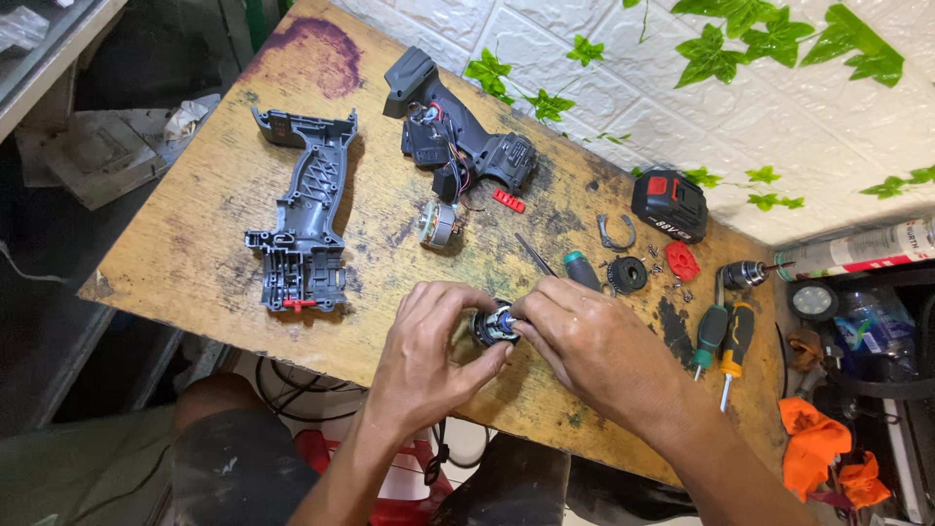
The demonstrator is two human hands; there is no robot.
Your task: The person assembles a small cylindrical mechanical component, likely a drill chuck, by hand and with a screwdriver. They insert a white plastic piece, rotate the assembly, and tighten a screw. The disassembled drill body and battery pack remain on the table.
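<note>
Pinching between both hands' fingers (487, 362), a small cylindrical motor part (494, 326) sits.

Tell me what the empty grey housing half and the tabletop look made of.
Grey housing half: apparently moulded plastic, matte, given its thin inner ribs and screw posts. Tabletop: probably plywood or similar board, unfinished, with worn yellowish surface, dark stains and chipped edges.

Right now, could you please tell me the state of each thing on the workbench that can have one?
Small motor part: held between both hands, above the table.
Left hand: gripping the part.
Right hand: gripping the part.
Empty grey housing half: lying open side up.
Black housing half: open, wires exposed.
Battery pack: detached, lying apart.
Drill chuck: removed, on its side.
Two screwdrivers: lying unused.
</note>
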